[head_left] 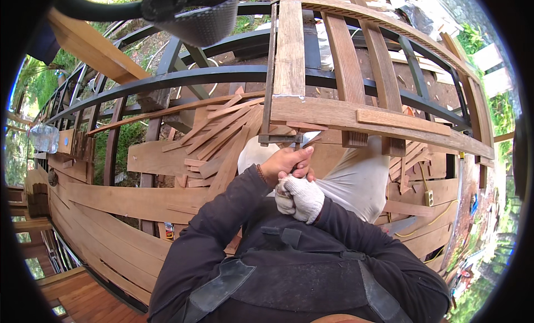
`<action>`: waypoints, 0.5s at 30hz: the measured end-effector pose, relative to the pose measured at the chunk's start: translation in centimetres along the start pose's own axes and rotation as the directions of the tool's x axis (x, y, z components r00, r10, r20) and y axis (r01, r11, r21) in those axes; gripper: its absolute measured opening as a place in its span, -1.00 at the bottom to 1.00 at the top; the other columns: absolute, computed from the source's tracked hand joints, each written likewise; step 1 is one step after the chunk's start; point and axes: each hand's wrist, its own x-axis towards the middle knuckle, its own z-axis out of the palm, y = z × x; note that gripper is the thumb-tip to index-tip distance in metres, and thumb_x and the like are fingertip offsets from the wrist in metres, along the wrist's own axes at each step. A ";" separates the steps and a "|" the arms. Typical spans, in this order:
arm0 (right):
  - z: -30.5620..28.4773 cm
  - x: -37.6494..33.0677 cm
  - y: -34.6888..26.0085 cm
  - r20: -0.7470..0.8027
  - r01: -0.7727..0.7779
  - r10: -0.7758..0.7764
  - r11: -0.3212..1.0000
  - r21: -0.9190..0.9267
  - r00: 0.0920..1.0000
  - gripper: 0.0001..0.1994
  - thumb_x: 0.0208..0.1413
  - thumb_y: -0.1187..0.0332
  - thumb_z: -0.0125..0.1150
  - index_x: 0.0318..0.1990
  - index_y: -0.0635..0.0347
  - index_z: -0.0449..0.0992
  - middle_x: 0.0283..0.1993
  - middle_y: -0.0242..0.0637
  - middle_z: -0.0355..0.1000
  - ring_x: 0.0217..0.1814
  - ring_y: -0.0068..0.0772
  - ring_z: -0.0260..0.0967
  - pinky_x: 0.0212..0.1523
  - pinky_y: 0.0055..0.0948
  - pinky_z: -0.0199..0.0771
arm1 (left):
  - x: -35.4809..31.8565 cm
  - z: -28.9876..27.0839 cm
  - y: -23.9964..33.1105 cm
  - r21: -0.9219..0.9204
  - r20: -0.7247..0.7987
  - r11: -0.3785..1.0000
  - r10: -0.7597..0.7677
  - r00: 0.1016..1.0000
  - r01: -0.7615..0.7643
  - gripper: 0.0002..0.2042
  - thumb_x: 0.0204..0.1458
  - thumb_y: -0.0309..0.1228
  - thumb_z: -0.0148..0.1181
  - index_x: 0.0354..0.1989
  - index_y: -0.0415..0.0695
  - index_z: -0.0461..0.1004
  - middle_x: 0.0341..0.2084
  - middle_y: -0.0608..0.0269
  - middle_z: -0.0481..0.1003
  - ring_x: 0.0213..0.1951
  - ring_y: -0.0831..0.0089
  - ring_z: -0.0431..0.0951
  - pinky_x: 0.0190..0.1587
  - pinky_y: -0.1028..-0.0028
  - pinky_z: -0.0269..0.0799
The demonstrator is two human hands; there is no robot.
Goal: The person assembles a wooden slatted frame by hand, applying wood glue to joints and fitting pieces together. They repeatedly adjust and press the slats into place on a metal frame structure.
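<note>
A long bar clamp (281, 139) spans the near side of a wooden slatted frame (328, 110), its jaw and screw at the near edge. My left hand (288, 163), bare with a beaded bracelet at the wrist, closes around the clamp's screw end just below the jaw. Right below it, against the left hand, sits my right hand (305, 199) in a white knit glove. Its fingers are curled, and what they hold, if anything, is hidden. A thin wood strip (307, 126) and a pale pointed piece lie beside the jaw.
Dark metal beams (222, 77) run beneath the frame. Loose wood strips (219, 128) pile up left of my legs, over wide boards (133, 202). A yellow cord with an outlet (429, 198) lies at right. A clear plastic jug (44, 138) stands far left.
</note>
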 end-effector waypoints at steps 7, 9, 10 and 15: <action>-1.1 1.1 0.3 0.343 0.049 -0.103 0.985 0.164 0.934 -0.64 0.36 0.04 0.23 -0.44 -0.01 0.37 -0.58 -0.42 0.23 -0.68 -0.49 0.15 -0.66 -0.44 0.12 | -1.2 2.3 1.8 0.269 -0.274 0.958 -0.022 0.962 0.098 -0.48 0.42 -0.03 0.04 -0.59 -0.09 0.33 -0.71 0.30 0.34 -0.36 0.27 0.63 -0.21 0.36 0.50; -0.8 1.0 0.1 0.486 0.010 -0.126 0.972 0.234 0.865 -0.68 0.35 0.10 0.25 -0.38 0.10 0.44 -0.54 -0.41 0.29 -0.63 -0.46 0.24 -0.63 -0.43 0.19 | -1.2 1.7 1.7 0.304 -0.210 0.947 -0.039 0.977 0.103 -0.49 0.40 -0.01 0.06 -0.56 -0.10 0.36 -0.71 0.30 0.35 -0.29 0.23 0.66 -0.19 0.40 0.50; -0.5 0.9 0.0 0.263 0.024 -0.064 0.988 0.153 0.963 -0.72 0.34 0.14 0.27 -0.33 0.10 0.47 -0.51 -0.41 0.31 -0.59 -0.45 0.28 -0.62 -0.43 0.21 | -1.0 1.1 1.6 0.315 -0.140 0.947 -0.014 0.990 0.058 -0.49 0.40 0.01 0.05 -0.55 -0.10 0.36 -0.71 0.30 0.35 -0.27 0.23 0.66 -0.12 0.37 0.50; 1.5 -1.0 -0.4 -0.229 -0.045 0.008 0.986 -0.158 0.973 -0.82 0.30 0.21 0.32 -0.10 0.07 0.55 -0.39 -0.45 0.41 -0.43 -0.52 0.41 -0.57 -0.55 0.29 | 0.5 -0.9 0.2 0.031 0.275 0.991 0.117 0.954 -0.130 -0.47 0.45 0.03 -0.09 -0.54 -0.06 0.34 -0.73 0.35 0.33 -0.28 0.22 0.65 0.23 0.09 0.40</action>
